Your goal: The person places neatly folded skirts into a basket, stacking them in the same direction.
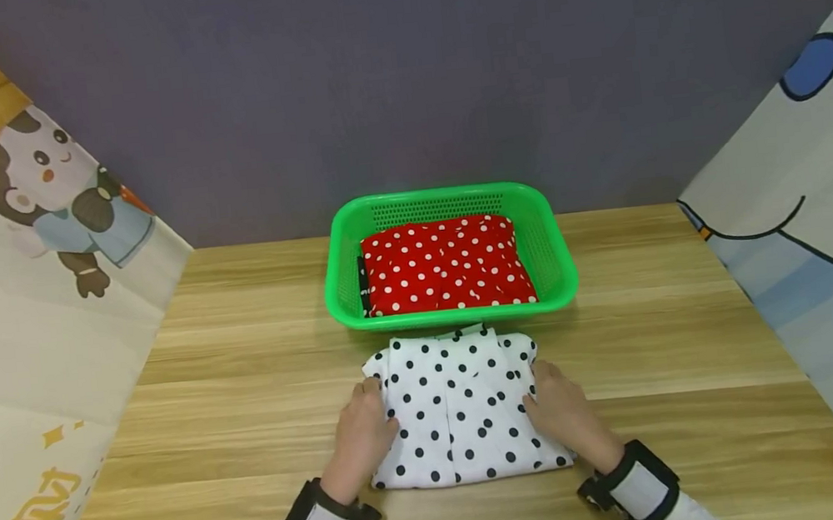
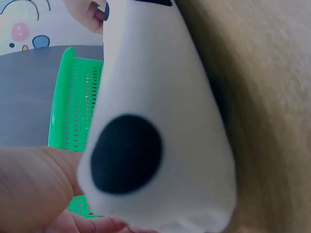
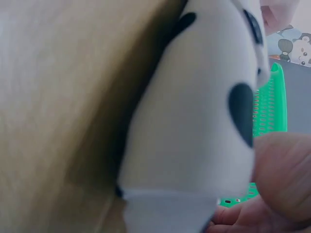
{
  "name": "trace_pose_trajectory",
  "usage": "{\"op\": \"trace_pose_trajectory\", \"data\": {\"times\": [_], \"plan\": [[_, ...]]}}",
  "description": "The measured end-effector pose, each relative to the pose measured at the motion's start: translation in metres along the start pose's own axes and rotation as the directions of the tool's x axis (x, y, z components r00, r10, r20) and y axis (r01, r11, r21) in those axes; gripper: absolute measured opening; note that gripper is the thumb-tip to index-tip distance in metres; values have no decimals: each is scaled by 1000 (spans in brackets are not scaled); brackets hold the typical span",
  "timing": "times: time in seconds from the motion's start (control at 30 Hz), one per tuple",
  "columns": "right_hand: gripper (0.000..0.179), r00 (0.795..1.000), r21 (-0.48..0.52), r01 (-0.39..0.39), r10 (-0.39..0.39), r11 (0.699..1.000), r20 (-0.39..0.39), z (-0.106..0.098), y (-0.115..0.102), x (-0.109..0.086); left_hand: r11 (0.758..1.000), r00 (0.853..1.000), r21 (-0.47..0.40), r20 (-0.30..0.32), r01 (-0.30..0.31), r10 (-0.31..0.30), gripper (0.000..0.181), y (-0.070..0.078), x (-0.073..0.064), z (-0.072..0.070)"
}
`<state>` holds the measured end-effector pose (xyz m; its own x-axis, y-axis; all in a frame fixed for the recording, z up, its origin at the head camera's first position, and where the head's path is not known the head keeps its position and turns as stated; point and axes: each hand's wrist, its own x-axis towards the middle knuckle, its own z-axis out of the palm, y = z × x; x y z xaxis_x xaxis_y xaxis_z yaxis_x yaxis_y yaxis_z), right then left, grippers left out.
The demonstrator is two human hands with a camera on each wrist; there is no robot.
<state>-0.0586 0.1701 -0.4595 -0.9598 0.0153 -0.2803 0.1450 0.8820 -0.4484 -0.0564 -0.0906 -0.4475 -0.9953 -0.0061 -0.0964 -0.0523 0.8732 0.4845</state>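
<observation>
A folded white garment with black polka dots (image 1: 455,424) lies in front of the green basket (image 1: 452,317) in the head view; its exact kind is hidden by the folds. My left hand (image 1: 364,432) grips its left side, and my right hand (image 1: 565,413) grips its right side. In the left wrist view the thumb (image 2: 39,187) lies on the near side of the cloth's edge, with fingertips partly seen below it. The right wrist view likewise has the thumb (image 3: 286,174) against the dotted fabric (image 3: 194,126), fingers mostly hidden.
Inside the basket lies a folded red cloth with white dots (image 1: 443,266), a dark strip at its left. The wooden table (image 1: 247,377) meets a grey wall panel (image 1: 400,86). Cartoon-printed sheets (image 1: 24,331) flank both sides.
</observation>
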Motion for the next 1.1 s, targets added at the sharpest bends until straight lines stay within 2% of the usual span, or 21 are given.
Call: {"op": "trace_pose_trajectory", "data": {"times": [0.23, 0.4, 0.6, 0.9, 1.1], "plan": [[50, 1000, 51, 10, -9, 999, -12, 0, 2, -1, 994, 999, -105, 31, 10, -7, 45, -8, -1, -2], [38, 997, 93, 42, -36, 995, -66, -1, 4, -7, 988, 1000, -151, 5, -23, 24, 42, -10, -8, -7], [23, 990, 130, 82, -65, 988, -126, -5, 6, -17, 984, 999, -176, -28, -41, 37, 41, -10, -16, -11], [26, 986, 115, 95, -78, 989, -149, -15, 3, -35, 980, 997, -188, -31, -73, 69, 44, -3, -28, -23], [25, 966, 62, 135, -117, 989, -229, -24, 0, -36, 975, 989, -172, -82, -138, 126, 45, 3, -27, -31]]}}
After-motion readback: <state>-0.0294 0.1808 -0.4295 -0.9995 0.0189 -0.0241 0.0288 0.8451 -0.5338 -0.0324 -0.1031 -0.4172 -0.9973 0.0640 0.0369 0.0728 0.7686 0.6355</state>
